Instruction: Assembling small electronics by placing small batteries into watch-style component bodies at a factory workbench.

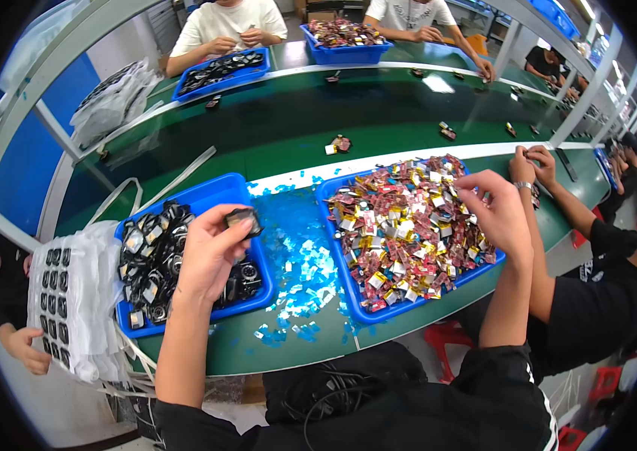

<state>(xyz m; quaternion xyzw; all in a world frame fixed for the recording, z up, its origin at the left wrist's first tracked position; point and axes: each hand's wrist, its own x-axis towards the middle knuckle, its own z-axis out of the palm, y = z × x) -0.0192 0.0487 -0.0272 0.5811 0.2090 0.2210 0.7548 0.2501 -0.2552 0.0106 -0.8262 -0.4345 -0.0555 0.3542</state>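
Note:
My left hand [209,252] pinches a small black plastic casing [244,221] between thumb and fingers, above the right edge of a blue bin [188,189]. That bin holds a pile of similar black casings [154,239], some with pale square faces. Over the right side of a second blue bin [367,312], my right hand [500,214] hovers with bent fingers apart, and nothing shows between them. This bin is heaped with small red circuit boards [397,240] bearing yellow tape and white or silver parts. The fingertips are close to the heap; whether they touch it I cannot tell.
Blue film scraps [300,278] litter the green bench between the bins. Stacked white trays [70,301] stand at left. Beyond runs a green conveyor [273,113] with scattered assemblies. Co-workers sit opposite and at right; a neighbour's hands [533,161] are close to my right arm.

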